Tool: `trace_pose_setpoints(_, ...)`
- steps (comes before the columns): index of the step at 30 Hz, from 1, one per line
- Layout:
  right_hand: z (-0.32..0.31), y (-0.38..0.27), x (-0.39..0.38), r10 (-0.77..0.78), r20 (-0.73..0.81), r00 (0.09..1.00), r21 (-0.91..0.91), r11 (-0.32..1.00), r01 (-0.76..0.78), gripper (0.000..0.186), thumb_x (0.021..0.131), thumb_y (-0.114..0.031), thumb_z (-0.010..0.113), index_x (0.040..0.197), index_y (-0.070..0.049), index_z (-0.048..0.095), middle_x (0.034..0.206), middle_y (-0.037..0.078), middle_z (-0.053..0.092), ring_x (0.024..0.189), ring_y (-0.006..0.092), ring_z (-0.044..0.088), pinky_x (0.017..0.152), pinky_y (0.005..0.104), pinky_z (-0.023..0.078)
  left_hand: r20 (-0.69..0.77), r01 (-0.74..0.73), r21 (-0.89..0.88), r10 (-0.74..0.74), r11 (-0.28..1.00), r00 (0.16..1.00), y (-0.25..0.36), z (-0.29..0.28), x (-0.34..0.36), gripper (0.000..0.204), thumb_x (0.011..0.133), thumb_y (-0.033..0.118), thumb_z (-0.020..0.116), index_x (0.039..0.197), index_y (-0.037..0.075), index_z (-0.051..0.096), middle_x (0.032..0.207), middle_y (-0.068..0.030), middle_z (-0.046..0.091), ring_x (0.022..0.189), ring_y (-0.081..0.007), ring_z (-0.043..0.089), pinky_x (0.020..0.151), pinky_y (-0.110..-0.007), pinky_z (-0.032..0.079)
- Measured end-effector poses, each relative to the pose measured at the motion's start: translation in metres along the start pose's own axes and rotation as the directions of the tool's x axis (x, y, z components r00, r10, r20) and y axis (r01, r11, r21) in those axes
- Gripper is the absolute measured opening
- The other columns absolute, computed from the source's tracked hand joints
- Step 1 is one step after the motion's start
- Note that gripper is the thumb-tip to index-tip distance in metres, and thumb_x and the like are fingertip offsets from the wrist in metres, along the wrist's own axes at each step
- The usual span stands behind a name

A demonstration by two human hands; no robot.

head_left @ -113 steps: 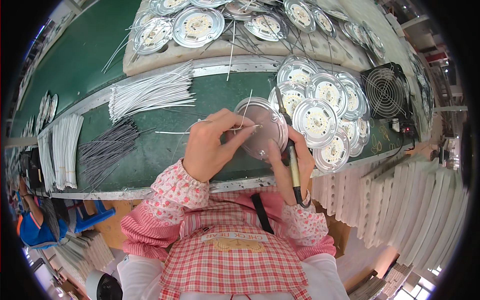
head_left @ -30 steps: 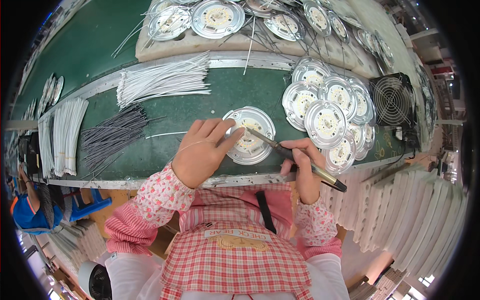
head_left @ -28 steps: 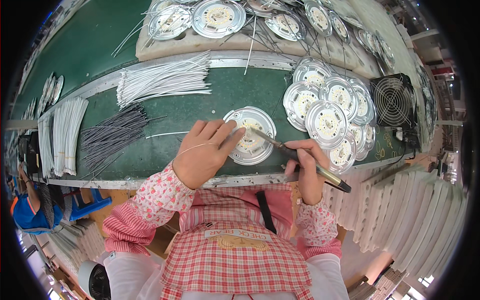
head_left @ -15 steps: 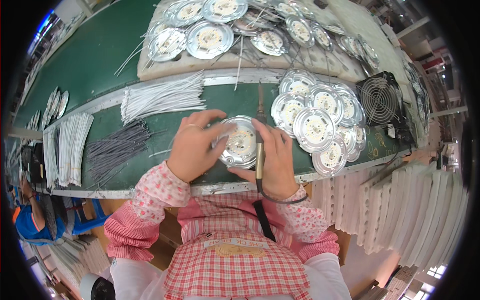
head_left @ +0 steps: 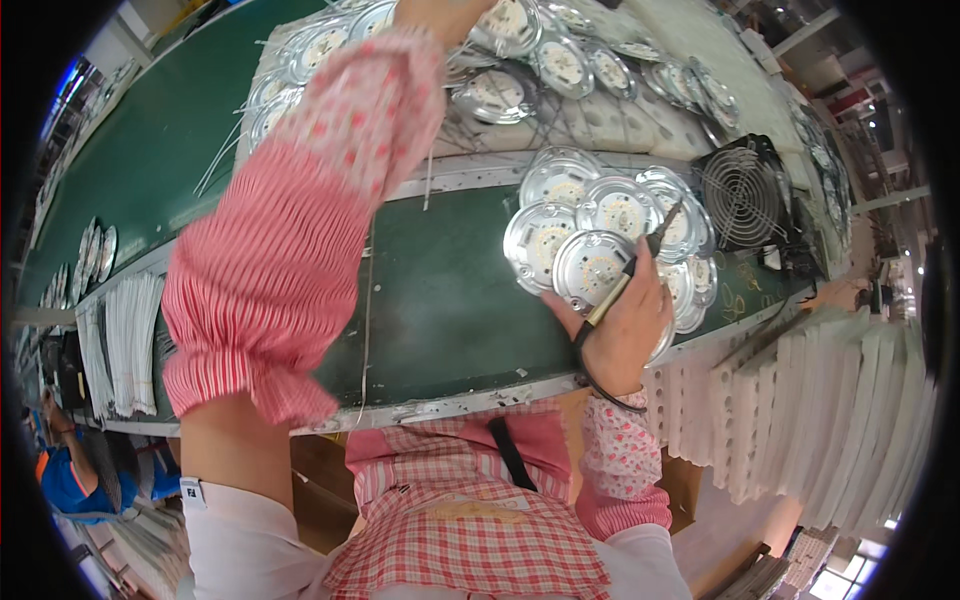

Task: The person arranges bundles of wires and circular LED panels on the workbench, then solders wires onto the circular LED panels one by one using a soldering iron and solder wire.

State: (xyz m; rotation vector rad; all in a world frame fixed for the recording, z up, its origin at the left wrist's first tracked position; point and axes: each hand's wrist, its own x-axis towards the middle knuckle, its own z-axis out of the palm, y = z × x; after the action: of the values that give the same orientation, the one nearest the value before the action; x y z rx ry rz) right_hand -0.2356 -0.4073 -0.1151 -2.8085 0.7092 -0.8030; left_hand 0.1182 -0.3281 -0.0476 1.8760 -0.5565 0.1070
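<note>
The person stretches the left arm far across the green bench (head_left: 440, 300); the left hand (head_left: 440, 12) is at the top edge of the view, over the round metal discs (head_left: 500, 90) lying on the far grey pad, and it is cut off there, so I cannot tell how its fingers stand. The right hand (head_left: 625, 325) rests on the near right pile of discs (head_left: 590, 265). Its fingers are curled around a soldering iron (head_left: 630, 270), whose tip points up and to the right, away from the discs. In my judgement the step in hand is placing or fetching a disc at the far pad. The next move probably asks the left arm to come back carefully over the bench, without brushing the hot iron.
</note>
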Motion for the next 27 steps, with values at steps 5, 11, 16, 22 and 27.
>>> trace_pose_setpoints(5,-0.001,-0.003,-0.002,-0.06,-0.018,0.998,0.058,0.996,0.061,0.107,0.063,-0.037,0.09,0.146,0.001,0.035,0.13,0.023,0.051,0.119,0.0409,0.049,0.102,0.0517,0.033,0.178,-0.092,0.408,0.019,0.909,0.984,0.042,-0.06,-0.001,0.026,0.089,0.022,0.06,0.097,-0.002,0.068,0.103,-0.0207,0.068,0.098,-0.0375,0.064,0.083,-0.045,0.05)
trace_pose_setpoints(11,0.0,-0.036,-0.008,-0.53,0.246,0.811,0.523,0.777,0.35,0.105,0.06,-0.029,0.091,0.144,0.003,0.037,0.135,0.021,0.049,0.124,0.0399,0.048,0.108,0.0539,0.032,0.487,-0.413,0.561,0.117,0.718,0.866,0.019,-0.168,-0.152,0.015,0.092,0.02,0.066,0.092,0.005,0.068,0.086,-0.0111,0.067,0.079,-0.0257,0.063,0.076,-0.039,0.044)
trace_pose_setpoints(16,-0.002,-0.057,-0.008,-0.553,0.138,0.822,0.617,0.697,0.365,0.079,0.067,-0.029,0.087,0.135,-0.008,0.052,0.127,0.019,0.054,0.117,0.0376,0.053,0.102,0.0526,0.038,0.556,-0.533,0.71,0.098,0.461,0.825,-0.019,-0.189,-0.254,0.006,0.086,0.008,0.067,0.089,0.008,0.061,0.085,-0.0073,0.061,0.084,-0.028,0.061,0.077,-0.04,0.042)
trace_pose_setpoints(22,-0.008,-0.073,-0.029,-0.356,0.222,0.908,0.313,0.908,0.279,0.07,0.067,-0.033,0.087,0.124,-0.006,0.057,0.106,0.017,0.055,0.094,0.0366,0.056,0.082,0.0483,0.045,0.34,-0.388,0.569,0.222,0.725,0.914,-0.023,-0.17,-0.267,0.012,0.082,0.005,0.072,0.093,0.009,0.067,0.085,-0.0061,0.063,0.079,-0.0252,0.061,0.076,-0.036,0.042)
trace_pose_setpoints(27,-0.003,-0.103,-0.035,-0.316,0.265,0.911,0.338,0.915,0.219,0.086,0.066,-0.037,0.089,0.133,-0.002,0.047,0.116,0.024,0.052,0.102,0.0428,0.054,0.086,0.0479,0.045,0.308,-0.293,0.365,0.182,0.884,0.934,-0.015,-0.143,-0.265,0.015,0.08,0.004,0.075,0.094,0.006,0.075,0.082,-0.0065,0.064,0.07,-0.0205,0.06,0.071,-0.033,0.044)
